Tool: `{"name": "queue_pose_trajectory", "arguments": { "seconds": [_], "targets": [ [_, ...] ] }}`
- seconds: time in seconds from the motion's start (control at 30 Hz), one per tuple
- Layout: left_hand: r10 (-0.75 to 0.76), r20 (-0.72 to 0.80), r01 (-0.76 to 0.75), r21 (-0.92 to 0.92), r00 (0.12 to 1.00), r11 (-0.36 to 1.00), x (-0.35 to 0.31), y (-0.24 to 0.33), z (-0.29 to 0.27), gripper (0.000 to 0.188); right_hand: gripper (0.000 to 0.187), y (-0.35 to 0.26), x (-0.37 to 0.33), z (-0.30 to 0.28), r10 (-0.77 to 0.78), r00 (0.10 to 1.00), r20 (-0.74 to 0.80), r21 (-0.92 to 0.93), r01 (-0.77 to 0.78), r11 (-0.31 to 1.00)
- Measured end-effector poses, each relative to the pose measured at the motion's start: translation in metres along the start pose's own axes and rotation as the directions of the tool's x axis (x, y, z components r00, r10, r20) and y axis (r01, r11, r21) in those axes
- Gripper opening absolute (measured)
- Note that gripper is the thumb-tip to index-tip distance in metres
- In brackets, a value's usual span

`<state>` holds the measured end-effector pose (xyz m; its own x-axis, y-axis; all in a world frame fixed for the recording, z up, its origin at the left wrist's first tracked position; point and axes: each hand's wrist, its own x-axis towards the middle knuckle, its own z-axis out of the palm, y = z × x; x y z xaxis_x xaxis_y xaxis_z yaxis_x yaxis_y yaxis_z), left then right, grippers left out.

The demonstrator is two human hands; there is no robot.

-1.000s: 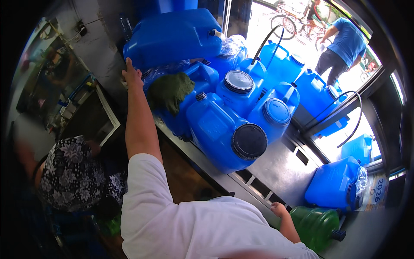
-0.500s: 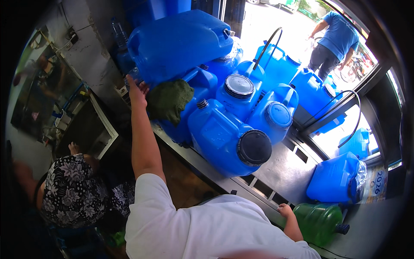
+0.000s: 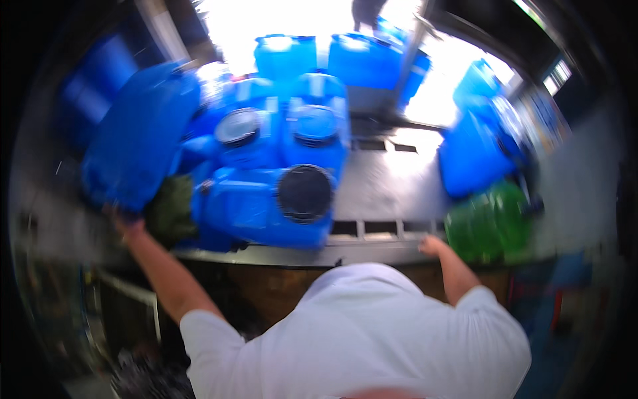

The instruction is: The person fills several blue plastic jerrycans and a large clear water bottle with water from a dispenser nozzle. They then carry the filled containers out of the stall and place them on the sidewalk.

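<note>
My left hand [image 3: 124,223] is at the lower end of a large blue jerrycan [image 3: 136,136] that lies tilted on top of the others. Its fingers are smeared by motion, so their grip does not show. A dark green cloth [image 3: 171,211] hangs close beside that hand. At the counter's [image 3: 279,256] front edge, my right hand [image 3: 433,246] is closed with its fingers curled. Whether it grips the edge or something small, I cannot make out. Just right of it lies a green translucent water bottle [image 3: 490,223].
Blue water containers crowd the counter's left half: one with a black cap [image 3: 304,193], one with a pale cap [image 3: 237,127], one with a blue cap [image 3: 315,125]. Another blue container [image 3: 475,149] stands at the right. More blue containers [image 3: 364,60] and a person's legs [image 3: 367,13] show beyond.
My view has swung to the right, so the counter now lies level across it. The left hand appears lower, near the tilted jerrycan's end. The right hand stays by the green bottle.
</note>
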<state>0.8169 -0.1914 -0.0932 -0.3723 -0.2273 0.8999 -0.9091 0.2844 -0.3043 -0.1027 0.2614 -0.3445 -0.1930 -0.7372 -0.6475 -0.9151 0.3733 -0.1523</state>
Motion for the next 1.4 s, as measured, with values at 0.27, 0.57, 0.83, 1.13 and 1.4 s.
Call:
{"name": "queue_pose_trajectory", "arguments": {
  "seconds": [0.27, 0.57, 0.83, 1.13, 1.4],
  "targets": [
    [-0.884, 0.419, 0.723, -0.674, 0.208, -0.149, 0.028, 0.037, -0.023, 0.070, 0.037, 0.015, -0.079, 0.006, 0.211, 0.974, -0.086, 0.276, -0.180, 0.944],
    [-0.956, 0.294, 0.775, -0.602, -0.007, -0.191, 0.018, 0.170, -0.151, 0.058, 0.043, 0.054, -0.093, -0.025, 0.104, 0.992, -0.067, 0.263, -0.083, 0.961],
    [-0.705, 0.703, 0.914, -0.223, -0.091, -0.340, -0.148, 0.434, -0.342, 0.035, 0.047, 0.058, 0.029, -0.079, -0.420, 0.893, 0.160, -0.127, 0.441, 0.889],
    [-0.254, 0.542, 0.598, 0.718, -0.801, -0.356, -0.282, 0.832, -0.646, 0.086, 0.040, -0.019, 0.092, -0.074, -0.617, 0.603, 0.505, -0.405, 0.797, 0.447],
    [-0.207, 0.192, 0.282, 0.630, -0.959, -0.724, -0.320, 1.039, -0.822, 0.074, 0.029, -0.176, 0.088, 0.011, -0.703, 0.121, 0.701, -0.327, 0.930, -0.166]
  ]
}}
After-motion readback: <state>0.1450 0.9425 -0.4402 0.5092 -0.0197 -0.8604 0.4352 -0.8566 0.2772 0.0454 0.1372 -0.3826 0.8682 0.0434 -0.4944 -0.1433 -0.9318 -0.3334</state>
